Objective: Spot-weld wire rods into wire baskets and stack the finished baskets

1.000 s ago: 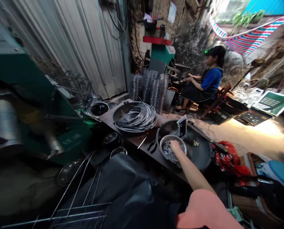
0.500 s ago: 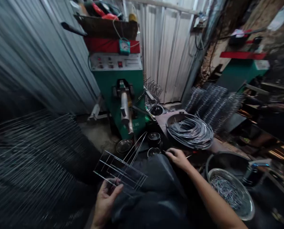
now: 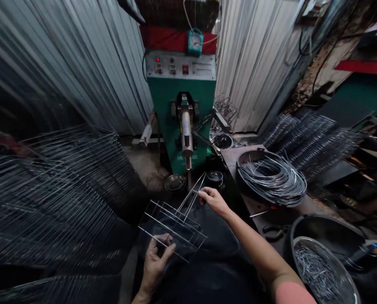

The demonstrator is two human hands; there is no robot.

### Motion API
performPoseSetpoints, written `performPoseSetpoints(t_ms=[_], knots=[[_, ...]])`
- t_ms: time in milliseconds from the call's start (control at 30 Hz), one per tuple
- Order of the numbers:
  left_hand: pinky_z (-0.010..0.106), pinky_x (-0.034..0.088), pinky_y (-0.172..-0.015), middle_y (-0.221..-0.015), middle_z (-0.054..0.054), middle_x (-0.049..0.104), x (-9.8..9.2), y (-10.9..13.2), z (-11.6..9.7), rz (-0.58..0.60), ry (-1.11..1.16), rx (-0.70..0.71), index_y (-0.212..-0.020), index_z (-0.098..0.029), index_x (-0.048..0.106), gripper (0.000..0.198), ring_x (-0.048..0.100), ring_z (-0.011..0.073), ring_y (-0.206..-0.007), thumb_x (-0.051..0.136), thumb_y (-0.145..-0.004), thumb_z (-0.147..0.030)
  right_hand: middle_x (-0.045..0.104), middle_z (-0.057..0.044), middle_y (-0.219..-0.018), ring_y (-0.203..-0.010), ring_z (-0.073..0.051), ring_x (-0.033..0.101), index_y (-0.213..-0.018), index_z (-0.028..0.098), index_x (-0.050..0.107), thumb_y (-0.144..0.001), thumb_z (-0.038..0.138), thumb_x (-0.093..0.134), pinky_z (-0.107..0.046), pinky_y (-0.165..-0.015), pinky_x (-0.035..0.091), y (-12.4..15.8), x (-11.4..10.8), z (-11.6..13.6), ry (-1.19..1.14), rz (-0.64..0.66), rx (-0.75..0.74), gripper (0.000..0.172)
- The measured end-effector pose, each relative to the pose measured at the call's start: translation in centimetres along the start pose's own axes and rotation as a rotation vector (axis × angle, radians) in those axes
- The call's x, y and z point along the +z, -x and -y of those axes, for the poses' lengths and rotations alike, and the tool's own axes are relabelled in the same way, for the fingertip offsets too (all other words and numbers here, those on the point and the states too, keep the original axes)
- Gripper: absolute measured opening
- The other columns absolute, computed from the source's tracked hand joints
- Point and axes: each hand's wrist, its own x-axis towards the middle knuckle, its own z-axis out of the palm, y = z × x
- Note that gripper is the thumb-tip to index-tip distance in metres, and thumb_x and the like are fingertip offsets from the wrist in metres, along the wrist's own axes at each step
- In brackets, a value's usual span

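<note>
Steel-wire rack frame [image 3: 176,230] sits in a worker's left hand [image 3: 157,264], fingers curled under its lower wires and thumb across them in a firm hold, above a dark cloth apron [image 3: 214,240]. The right hand [image 3: 214,201], on a bare forearm below a salmon-pink sleeve [image 3: 291,293], reaches to the frame's two long converging rods [image 3: 191,196]. Its fingertips are at or on them; whether they pinch cannot be told. Half a second earlier, that hand lay apart from the frame at the apron's edge.

Beyond the frame stands a green welding machine [image 3: 182,126] with a red-lit control panel [image 3: 180,67] and a vertical metal electrode arm [image 3: 187,135]. A large heap of joined wire frames [image 3: 64,190] fills the left of the head view, and nested wire stacks [image 3: 309,143] rise at right. Those piles suggest much work already finished. Still unused, it appears, are long curved wires [image 3: 272,179] in a round black pan [image 3: 239,169] and short wire pieces [image 3: 318,274] in a steel bowl [image 3: 315,241] at lower right.
</note>
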Motion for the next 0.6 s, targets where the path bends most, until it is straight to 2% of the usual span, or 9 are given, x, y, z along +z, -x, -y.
performPoseSetpoints(t_ms=[200, 367, 600], knots=[[0.032, 0.043, -0.081, -0.075, 0.002, 0.055, -0.2, 0.1, 0.1, 0.003, 0.018, 0.014, -0.071, -0.021, 0.047, 0.021, 0.054, 0.0189, -0.081, 0.064, -0.066, -0.032, 0.05, 0.004, -0.05, -0.048, -0.009, 0.044, -0.06, 0.018, 0.048, -0.077, 0.046, 0.054, -0.022, -0.053, 0.035, 0.0, 0.9, -0.3, -0.033, 0.019, -0.036, 0.034], [0.033, 0.043, -0.077, -0.074, 0.001, 0.054, -0.8, 0.1, 0.4, 0.032, 0.031, 0.012, -0.071, -0.02, 0.046, 0.022, 0.053, 0.0182, -0.079, 0.063, -0.066, -0.033, 0.049, 0.004, -0.05, -0.049, -0.009, 0.043, -0.059, 0.018, 0.048, -0.079, 0.043, 0.054, -0.022, -0.055, 0.036, 0.4, 1.8, -1.0, -0.065, -0.031, -0.041, 0.032], [0.031, 0.042, -0.076, -0.073, 0.001, 0.052, -1.0, -0.2, 0.6, 0.051, 0.037, -0.006, -0.072, -0.02, 0.046, 0.023, 0.051, 0.0168, -0.076, 0.063, -0.067, -0.034, 0.049, 0.004, -0.05, -0.048, -0.009, 0.044, -0.061, 0.018, 0.051, -0.078, 0.04, 0.054, -0.022, -0.053, 0.035, 0.5, 1.8, -1.4, -0.122, -0.059, -0.038, 0.029]])
